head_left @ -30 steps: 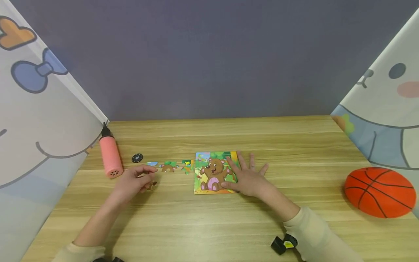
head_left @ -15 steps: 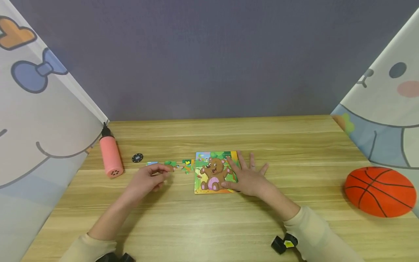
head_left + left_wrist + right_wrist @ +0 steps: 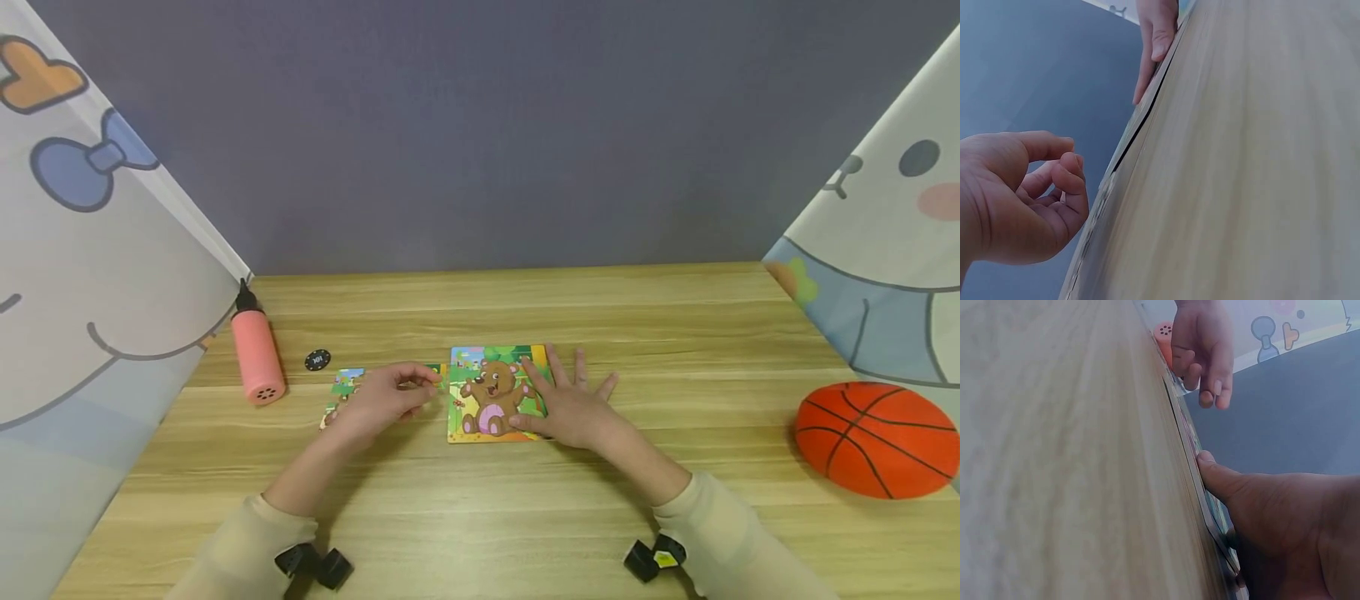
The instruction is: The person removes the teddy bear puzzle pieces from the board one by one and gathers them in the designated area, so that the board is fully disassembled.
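Observation:
In the head view a square bear puzzle picture [image 3: 491, 408] lies flat on the wooden table. My right hand [image 3: 573, 408] rests on its right side with the fingers spread; the right wrist view shows the thumb [image 3: 1216, 472] along its edge. Just left of the picture my left hand [image 3: 386, 400] hovers, its fingers loosely bent and nothing seen between them. Beneath and beside that hand lie loose puzzle pieces [image 3: 348, 379], partly covered by it. Another piece [image 3: 437, 367] shows past the fingers, close to the picture's left edge.
A black round chip [image 3: 318, 360] lies left of the pieces. Farther left lies a pink hand pump [image 3: 257, 354] with a black nozzle. An orange basketball [image 3: 876, 440] sits at the right. A grey wall [image 3: 510, 142] rises behind the table.
My left hand has moved right across the row of pieces towards the bear picture, uncovering the pieces at the left end. My right hand has stayed on the picture.

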A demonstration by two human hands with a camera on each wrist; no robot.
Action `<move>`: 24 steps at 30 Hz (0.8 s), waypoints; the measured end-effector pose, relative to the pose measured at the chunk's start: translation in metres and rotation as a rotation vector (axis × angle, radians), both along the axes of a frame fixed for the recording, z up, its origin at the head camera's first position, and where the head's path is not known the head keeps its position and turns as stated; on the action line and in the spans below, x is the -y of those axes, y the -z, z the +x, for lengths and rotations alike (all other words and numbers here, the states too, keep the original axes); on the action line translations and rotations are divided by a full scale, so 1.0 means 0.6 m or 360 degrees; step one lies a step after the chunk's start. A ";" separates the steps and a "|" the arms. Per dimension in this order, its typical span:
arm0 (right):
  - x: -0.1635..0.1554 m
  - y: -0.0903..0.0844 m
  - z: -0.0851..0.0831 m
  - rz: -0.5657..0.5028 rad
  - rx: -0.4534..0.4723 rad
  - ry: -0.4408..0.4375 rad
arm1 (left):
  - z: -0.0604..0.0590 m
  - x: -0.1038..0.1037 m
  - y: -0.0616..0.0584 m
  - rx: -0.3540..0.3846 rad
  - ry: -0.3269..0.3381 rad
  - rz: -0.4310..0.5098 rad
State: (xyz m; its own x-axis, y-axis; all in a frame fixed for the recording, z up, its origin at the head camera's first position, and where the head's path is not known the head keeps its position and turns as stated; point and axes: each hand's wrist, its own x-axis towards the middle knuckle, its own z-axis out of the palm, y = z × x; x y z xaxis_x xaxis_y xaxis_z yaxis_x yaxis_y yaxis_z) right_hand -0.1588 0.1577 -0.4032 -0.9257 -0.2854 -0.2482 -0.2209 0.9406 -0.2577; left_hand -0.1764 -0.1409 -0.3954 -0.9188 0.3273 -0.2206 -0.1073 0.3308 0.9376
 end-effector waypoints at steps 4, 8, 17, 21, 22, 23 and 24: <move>0.000 0.000 0.000 -0.0014 -0.0003 -0.0004 | -0.005 -0.013 0.001 0.0025 0.0036 0.0017; -0.001 0.002 0.001 -0.0012 -0.0003 0.0001 | -0.011 -0.027 0.005 0.0021 0.0077 0.0059; -0.002 0.001 0.001 -0.0017 0.0009 0.0015 | -0.024 -0.064 0.013 -0.0022 0.0154 0.0085; -0.001 0.000 0.000 -0.0017 0.0011 0.0013 | -0.028 -0.078 0.017 -0.0002 0.0146 0.0079; -0.001 0.000 0.000 -0.0016 0.0013 0.0013 | -0.028 -0.081 0.018 -0.0002 0.0148 0.0079; -0.001 0.000 0.000 -0.0013 0.0014 0.0013 | -0.029 -0.084 0.019 -0.0004 0.0149 0.0075; -0.001 0.000 0.000 -0.0012 0.0015 0.0013 | -0.030 -0.087 0.020 -0.0009 0.0153 0.0072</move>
State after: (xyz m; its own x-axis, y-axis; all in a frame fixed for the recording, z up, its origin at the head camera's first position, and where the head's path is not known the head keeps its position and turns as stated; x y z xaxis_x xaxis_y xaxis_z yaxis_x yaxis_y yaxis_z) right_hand -0.1589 0.1582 -0.4030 -0.9256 -0.2799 -0.2547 -0.2109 0.9404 -0.2667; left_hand -0.1941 -0.0889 -0.4072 -0.8839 0.4233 -0.1987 -0.0720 0.2967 0.9523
